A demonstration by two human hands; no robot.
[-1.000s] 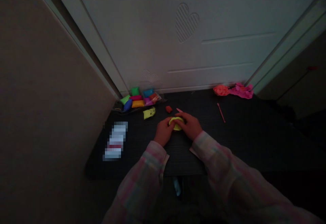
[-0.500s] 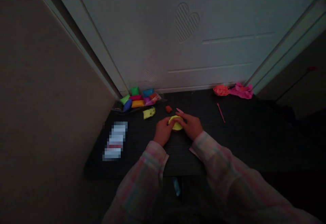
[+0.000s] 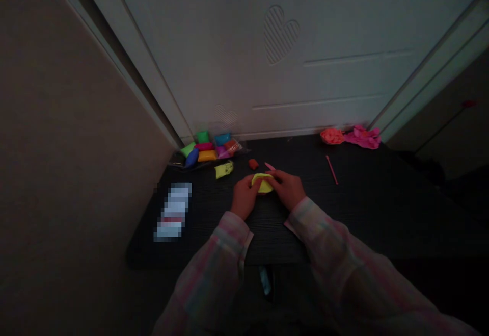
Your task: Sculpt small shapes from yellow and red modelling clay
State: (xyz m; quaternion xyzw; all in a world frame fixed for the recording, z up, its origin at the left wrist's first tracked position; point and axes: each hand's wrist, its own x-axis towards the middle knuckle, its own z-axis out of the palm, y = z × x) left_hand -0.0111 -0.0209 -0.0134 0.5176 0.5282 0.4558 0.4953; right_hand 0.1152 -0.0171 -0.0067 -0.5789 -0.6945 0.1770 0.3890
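A flat piece of yellow modelling clay [image 3: 263, 184] is held between both hands above the dark table. My left hand [image 3: 243, 196] pinches its left edge, with the thumb lying on the clay. My right hand [image 3: 289, 190] grips the right edge, thumb and fingers closed on it. Fingers hide part of the clay's rim. Just beyond the hands lie a small red lump of clay [image 3: 253, 164] and a pink pointed tool [image 3: 269, 166], partly covered by my right hand. A crumpled yellow packet [image 3: 223, 170] rests to the left of them.
At the back left is a clear bag of several coloured clay packets [image 3: 207, 155]. A blurred-out light rectangle [image 3: 173, 211] lies on the left. A thin pink stick [image 3: 332, 170] is on the right, with an orange piece [image 3: 332, 136] and a pink piece [image 3: 362, 137] near the white door [image 3: 237, 45].
The yellow clay has tilted and shifted slightly left between my fingers, and its outline looks more angular. Both hands stay in nearly the same place, still gripping it.
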